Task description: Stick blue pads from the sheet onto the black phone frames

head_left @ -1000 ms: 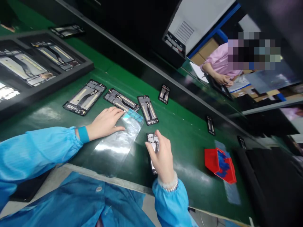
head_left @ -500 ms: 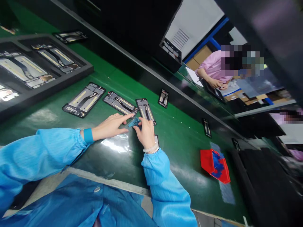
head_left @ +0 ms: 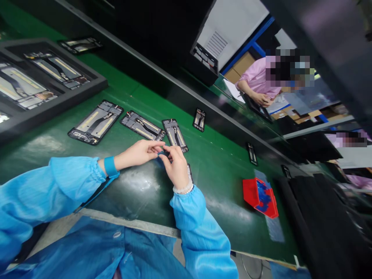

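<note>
Above the belt [head_left: 221, 170], the left hand [head_left: 139, 153] and right hand [head_left: 176, 168] are met fingertip to fingertip, both pinched shut on a blue tab [head_left: 161, 154]. A clear film [head_left: 136, 184] is faintly seen under them. A frame [head_left: 190, 170] is partly hidden by the right wrist. Just beyond, three frames [head_left: 142, 126] are laid in a row, with a tray [head_left: 72, 96] further left. A red bin [head_left: 255, 193] is set well to the right, and a person [head_left: 257, 79] in pink is seated far off.
</note>
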{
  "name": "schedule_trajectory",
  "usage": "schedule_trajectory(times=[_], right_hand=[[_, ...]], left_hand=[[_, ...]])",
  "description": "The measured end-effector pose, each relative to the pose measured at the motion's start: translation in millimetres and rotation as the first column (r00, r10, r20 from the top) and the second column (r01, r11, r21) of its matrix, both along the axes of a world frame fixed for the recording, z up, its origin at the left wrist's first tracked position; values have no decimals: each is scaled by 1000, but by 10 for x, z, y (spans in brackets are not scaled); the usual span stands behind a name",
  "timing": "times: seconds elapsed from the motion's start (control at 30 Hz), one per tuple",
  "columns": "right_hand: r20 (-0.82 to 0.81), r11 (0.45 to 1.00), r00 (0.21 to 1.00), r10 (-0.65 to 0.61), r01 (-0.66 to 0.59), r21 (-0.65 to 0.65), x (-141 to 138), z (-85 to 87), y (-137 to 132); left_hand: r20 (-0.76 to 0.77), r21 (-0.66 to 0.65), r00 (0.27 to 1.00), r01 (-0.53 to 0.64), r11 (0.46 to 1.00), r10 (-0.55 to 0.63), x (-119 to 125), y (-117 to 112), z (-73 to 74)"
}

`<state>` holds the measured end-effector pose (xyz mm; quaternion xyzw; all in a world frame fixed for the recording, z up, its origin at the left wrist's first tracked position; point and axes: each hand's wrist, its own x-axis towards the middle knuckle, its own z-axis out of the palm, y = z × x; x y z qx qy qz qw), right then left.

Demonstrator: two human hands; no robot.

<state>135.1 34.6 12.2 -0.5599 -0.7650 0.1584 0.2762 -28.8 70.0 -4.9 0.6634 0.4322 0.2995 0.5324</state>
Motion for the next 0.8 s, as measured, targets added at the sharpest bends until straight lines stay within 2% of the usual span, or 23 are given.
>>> schedule_trajectory(times=[0.07,0.17,0.3,0.4,0.5,0.6,0.67,0.73,0.77,0.8], right_hand=[[35,1000,999,5,-5,5,-7,47,-15],[176,999,984,19,-28,47,-26,116,-49],[465,988,885,18,-86,127,-73,205,-96],[637,980,770,40,-155,126,-101,257,-93],[689,971,721,80,-214,111,-102,286,-56],[665,964,739,106,-241,114,-60,305,-40],[586,966,802,121,-230,115,5,318,-73],[365,985,926,97,-142,98,102,326,-151],[185,996,982,47,-59,60,156,324,-203],[-27,999,999,-39,39,-16,209,317,-259]], left_hand=[[5,4,999,-42,999,42,0,-21,16],[-30,17,995,-91,996,92,-14,-54,77],[-66,13,990,-126,992,127,-38,-68,156],[-14,-108,992,-129,986,128,-46,-51,167],[86,-243,990,-85,966,108,-41,-43,148],[150,-257,988,9,966,31,-41,-62,117],[131,-193,990,75,978,-50,-58,-69,90],[44,-85,995,99,991,-95,-91,-52,65],[-16,-19,995,100,995,-100,-111,-34,59],[-81,58,992,105,993,-100,-129,-15,61]])
